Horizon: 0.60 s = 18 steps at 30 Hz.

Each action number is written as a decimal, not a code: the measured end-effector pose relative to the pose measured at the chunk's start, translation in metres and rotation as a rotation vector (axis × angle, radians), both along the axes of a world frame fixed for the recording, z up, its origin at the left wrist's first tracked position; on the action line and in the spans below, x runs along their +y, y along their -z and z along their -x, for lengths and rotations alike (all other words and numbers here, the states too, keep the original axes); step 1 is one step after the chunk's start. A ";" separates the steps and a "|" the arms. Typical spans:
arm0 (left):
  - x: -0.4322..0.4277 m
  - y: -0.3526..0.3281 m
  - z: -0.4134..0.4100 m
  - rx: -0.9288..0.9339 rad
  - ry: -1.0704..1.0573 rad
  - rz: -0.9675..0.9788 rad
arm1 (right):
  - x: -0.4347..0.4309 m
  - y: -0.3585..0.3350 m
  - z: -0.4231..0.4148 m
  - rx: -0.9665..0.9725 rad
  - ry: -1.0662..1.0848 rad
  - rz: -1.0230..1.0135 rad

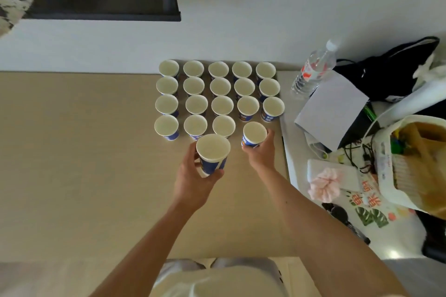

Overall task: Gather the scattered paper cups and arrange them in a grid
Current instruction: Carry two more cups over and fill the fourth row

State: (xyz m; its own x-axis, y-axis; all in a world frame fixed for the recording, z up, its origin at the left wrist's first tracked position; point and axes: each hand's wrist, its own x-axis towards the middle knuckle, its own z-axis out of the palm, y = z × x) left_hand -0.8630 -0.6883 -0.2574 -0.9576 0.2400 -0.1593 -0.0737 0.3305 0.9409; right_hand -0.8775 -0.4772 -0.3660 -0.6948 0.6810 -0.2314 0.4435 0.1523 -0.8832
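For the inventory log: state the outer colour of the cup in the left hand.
The cup is blue outside with white markings, best in head view.

Cream top (217, 281); glossy grey garment (243, 263) below.

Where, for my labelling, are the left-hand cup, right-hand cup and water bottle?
left-hand cup (212, 147): head view, its white inside.
right-hand cup (254, 133): head view, its white inside.
water bottle (318, 63): head view, its clear body.

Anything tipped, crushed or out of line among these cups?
Nothing stands out. All standing cups are upright. The front row is only unfinished: the right hand holds one cup near its fourth place, the left hand a second cup.
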 end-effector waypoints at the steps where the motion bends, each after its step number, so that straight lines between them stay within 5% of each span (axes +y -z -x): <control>1: 0.002 0.000 -0.003 0.002 -0.011 0.008 | 0.003 0.003 0.003 -0.006 -0.008 -0.009; 18: 0.011 0.008 -0.032 -0.014 -0.058 0.081 | 0.015 0.028 0.027 0.064 -0.053 -0.030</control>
